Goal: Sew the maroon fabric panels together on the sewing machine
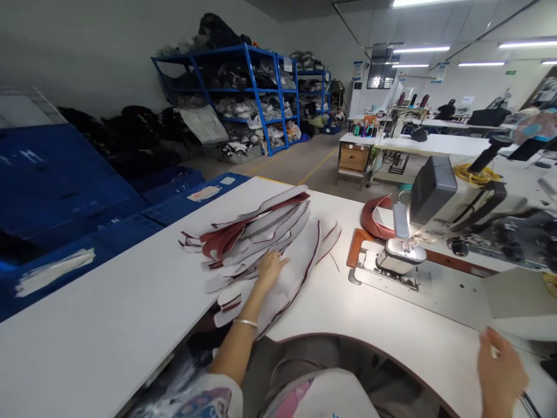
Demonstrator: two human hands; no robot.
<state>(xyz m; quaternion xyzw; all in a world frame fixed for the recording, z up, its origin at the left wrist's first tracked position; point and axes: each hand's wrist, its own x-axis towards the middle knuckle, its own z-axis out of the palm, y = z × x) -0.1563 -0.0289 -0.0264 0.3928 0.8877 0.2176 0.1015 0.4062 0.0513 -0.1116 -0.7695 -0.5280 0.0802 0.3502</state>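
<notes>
- At the far left I see blue crates (65, 191) stacked beside the white table (130, 313), one with a pale label stuck to its rim.
- Behind them, against the grey wall, blue shelves (243, 93) hold piled bags and cloth.
- On the table, left of centre, lies a fanned pile of fabric pieces (261, 244), white with dark red edging, spread from near my seat up toward the middle of the table.
- My left hand (270, 268) rests flat on that pile, fingers spread and relaxed, pressing on the pieces rather than closing round any of them; a thin bracelet sits on the wrist.
- The table's front edge curves inward around my lap, where a patterned sleeve and light clothing show.
- Right of the pile, a sewing machine (439, 203) stands on a grey metal plate (435, 284) set into the table, with a small lamp lighting the needle area.
- A curved dark red piece (374, 217) lies just behind the machine's needle end, well apart from the pile.
- My right hand (500, 371) hangs at the lower right near the table edge, fingers loosely open, holding nothing I can make out.
- Farther back on the right, more white work tables (430, 144) stand under strip lights.
</notes>
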